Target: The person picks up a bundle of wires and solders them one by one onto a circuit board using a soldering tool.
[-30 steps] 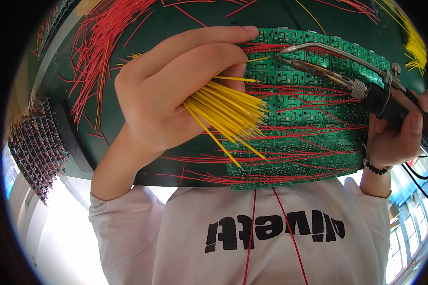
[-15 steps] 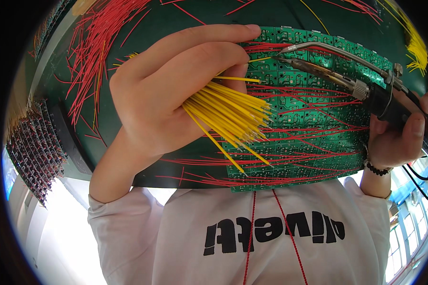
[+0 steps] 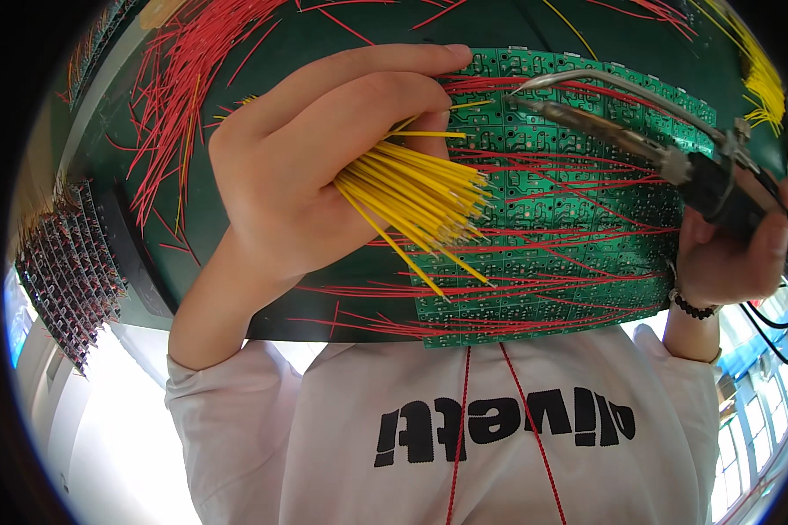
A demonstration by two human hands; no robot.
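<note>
My left hand (image 3: 324, 149) is closed around a bundle of yellow wires (image 3: 420, 192), their bared ends fanning out to the right. A single yellow wire (image 3: 474, 105) juts from its fingertips over the green circuit board panel (image 3: 534, 210). In my right hand (image 3: 734, 254) is a soldering iron (image 3: 626, 140) with a thin curved metal tube (image 3: 617, 74) clamped along it. The iron's tip is over the panel's upper part, just right of that single wire. Rows of red wires (image 3: 578, 166) lie across the panel.
Loose red wires (image 3: 188, 79) are heaped on the dark green work surface (image 3: 341, 26) at the far left. More yellow wires (image 3: 766, 92) lie at the far right. A stack of populated boards (image 3: 70, 271) stands at the left edge. Black cables (image 3: 775, 337) hang at the right.
The soldering iron's tip has shifted slightly and is blurred; it now stands apart from the single yellow wire's end. My left hand and the wire bundle have moved a little to the left and up.
</note>
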